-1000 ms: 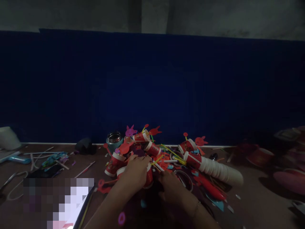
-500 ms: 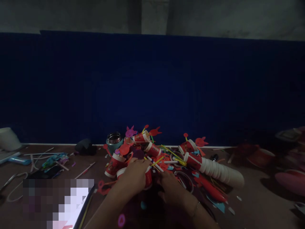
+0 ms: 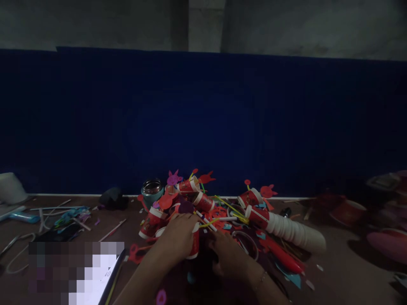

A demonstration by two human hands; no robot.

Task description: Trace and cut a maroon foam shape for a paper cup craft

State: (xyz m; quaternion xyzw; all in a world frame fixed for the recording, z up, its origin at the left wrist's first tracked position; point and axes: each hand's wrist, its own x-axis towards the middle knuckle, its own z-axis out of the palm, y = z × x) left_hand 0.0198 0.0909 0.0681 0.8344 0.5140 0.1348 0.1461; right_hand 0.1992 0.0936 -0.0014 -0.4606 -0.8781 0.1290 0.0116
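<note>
In the head view, my left hand [image 3: 179, 235] is closed over a red paper cup [image 3: 195, 243], whose side shows past my fingers. A bent yellow strip [image 3: 208, 223] shows above that cup. To the right, my right hand [image 3: 227, 252] is low over the table, thumb apart from the curled fingers, with nothing visible between them. Its fingertips are near the end of a white straw [image 3: 208, 221]; whether they touch is unclear. Behind my hands lie more red cups [image 3: 204, 200] with paper shapes attached, among them a purple animal head [image 3: 173, 178].
A row of nested paper cups [image 3: 295, 232] lies at right, near a red pen-like object [image 3: 282, 254] and paper scraps. Behind at left stands an open teal jar [image 3: 152, 194]. A lit phone-like screen [image 3: 95, 279], partly blurred, is at front left. A blue panel [image 3: 203, 118] closes off the back.
My left hand and the red cup have shifted slightly, and the yellow strip above the cup is at another angle. My right hand stays nearly in place. The view has tilted a little.
</note>
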